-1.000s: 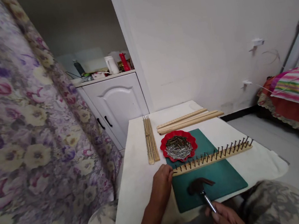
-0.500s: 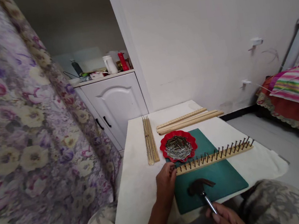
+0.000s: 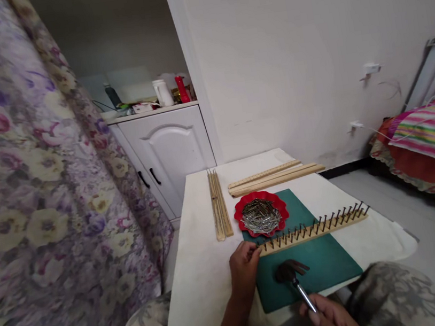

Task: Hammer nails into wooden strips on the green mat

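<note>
My left hand (image 3: 244, 270) is closed on the near end of a wooden strip (image 3: 312, 230) that lies across a green mat (image 3: 321, 264) and carries a row of upright dark nails. My right hand (image 3: 332, 319) grips the metal handle of a claw hammer (image 3: 290, 274); its dark head hovers over the mat just in front of the strip. A red scalloped dish (image 3: 261, 214) full of silvery nails sits behind the strip on the mat's far corner.
Plain wooden strips lie on the white table (image 3: 200, 273): one bundle (image 3: 220, 211) left of the dish, another (image 3: 274, 176) behind it. A floral curtain (image 3: 38, 210) hangs at left, a white cabinet (image 3: 167, 154) stands behind, a striped bed (image 3: 433, 143) at right.
My left hand has slid a little to the right along the strip's near end and closed on it. The hammer has barely moved.
</note>
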Demonstrator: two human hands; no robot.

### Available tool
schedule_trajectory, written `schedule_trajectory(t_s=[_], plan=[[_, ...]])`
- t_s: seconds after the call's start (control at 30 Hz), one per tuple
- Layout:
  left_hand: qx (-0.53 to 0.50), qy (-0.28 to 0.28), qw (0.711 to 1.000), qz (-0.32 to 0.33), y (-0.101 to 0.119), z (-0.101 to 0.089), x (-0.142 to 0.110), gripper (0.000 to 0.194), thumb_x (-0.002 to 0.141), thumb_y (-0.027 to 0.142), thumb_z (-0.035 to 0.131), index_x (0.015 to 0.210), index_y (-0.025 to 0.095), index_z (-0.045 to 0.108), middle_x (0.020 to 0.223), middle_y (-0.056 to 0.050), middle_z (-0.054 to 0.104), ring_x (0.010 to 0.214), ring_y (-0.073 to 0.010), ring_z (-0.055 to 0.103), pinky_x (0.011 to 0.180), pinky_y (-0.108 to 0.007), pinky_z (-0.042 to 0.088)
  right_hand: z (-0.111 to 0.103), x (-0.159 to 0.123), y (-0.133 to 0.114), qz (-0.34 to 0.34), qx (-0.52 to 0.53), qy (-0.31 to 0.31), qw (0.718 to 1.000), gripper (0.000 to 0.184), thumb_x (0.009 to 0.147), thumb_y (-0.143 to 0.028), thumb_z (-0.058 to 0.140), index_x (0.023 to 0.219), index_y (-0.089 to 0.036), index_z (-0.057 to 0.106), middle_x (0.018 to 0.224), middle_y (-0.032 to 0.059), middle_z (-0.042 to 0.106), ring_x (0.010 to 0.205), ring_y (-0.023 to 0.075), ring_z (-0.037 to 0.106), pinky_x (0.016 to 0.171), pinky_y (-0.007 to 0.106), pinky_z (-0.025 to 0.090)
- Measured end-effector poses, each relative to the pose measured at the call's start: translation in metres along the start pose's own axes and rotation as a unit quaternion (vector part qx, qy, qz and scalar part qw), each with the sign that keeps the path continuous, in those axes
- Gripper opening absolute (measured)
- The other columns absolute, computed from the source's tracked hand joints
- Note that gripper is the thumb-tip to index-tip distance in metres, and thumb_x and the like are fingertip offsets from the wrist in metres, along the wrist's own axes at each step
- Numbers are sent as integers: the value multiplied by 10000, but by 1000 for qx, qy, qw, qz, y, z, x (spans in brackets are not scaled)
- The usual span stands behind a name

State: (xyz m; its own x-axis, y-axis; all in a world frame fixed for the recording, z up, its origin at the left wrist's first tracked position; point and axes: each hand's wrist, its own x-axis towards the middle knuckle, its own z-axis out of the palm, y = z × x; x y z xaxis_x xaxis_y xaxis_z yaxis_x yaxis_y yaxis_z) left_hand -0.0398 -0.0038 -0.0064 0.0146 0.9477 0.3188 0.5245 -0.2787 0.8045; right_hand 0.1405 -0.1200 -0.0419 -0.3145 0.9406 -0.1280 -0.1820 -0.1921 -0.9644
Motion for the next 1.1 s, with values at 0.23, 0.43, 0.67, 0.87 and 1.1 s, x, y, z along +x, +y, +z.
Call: schedule_trajectory(t_s=[0.23, 0.43, 0.67, 0.87, 1.1], plan=[[-21, -7, 1000, 13, -6, 2, 0, 141, 771, 250, 546, 663, 169, 586, 657, 30, 540, 614, -104, 494, 574, -196, 352, 19, 17, -66, 4, -24, 18, 1000, 355, 834, -536, 500, 903, -189, 472, 406, -121, 488, 239, 32, 266, 265, 145, 157], [-27, -11, 1000, 2, -9, 3, 0, 151, 768, 260, 557, 649, 170, 582, 643, 33, 530, 614, -102, 485, 569, -191, 334, 37, 39, -79, -30, -46, 26, 998, 241, 884, -433, 481, 875, -193, 460, 423, -126, 482, 249, 20, 268, 254, 109, 189], [-36, -15, 999, 7, -15, 3, 1, 131, 765, 234, 548, 654, 174, 582, 645, 33, 540, 621, -105, 493, 575, -192, 338, 43, 46, -78, -21, -91, 37, 995, 288, 875, -467, 469, 765, -201, 446, 417, -128, 473, 233, 14, 279, 246, 111, 183], [-43, -20, 999, 9, -16, 2, 0, 136, 768, 228, 542, 655, 172, 591, 648, 27, 542, 619, -108, 496, 577, -198, 347, 41, 46, -76, -17, -91, 32, 995, 311, 857, -502, 478, 789, -199, 461, 404, -133, 461, 224, 20, 264, 243, 125, 159], [-56, -29, 998, 13, -9, -3, 1, 84, 753, 205, 546, 720, 173, 617, 719, 1, 584, 669, -130, 553, 601, -208, 403, 19, 24, -54, 1, -42, 2, 999, 437, 773, -620, 519, 830, -188, 497, 378, -116, 448, 289, 43, 279, 327, 164, 148]])
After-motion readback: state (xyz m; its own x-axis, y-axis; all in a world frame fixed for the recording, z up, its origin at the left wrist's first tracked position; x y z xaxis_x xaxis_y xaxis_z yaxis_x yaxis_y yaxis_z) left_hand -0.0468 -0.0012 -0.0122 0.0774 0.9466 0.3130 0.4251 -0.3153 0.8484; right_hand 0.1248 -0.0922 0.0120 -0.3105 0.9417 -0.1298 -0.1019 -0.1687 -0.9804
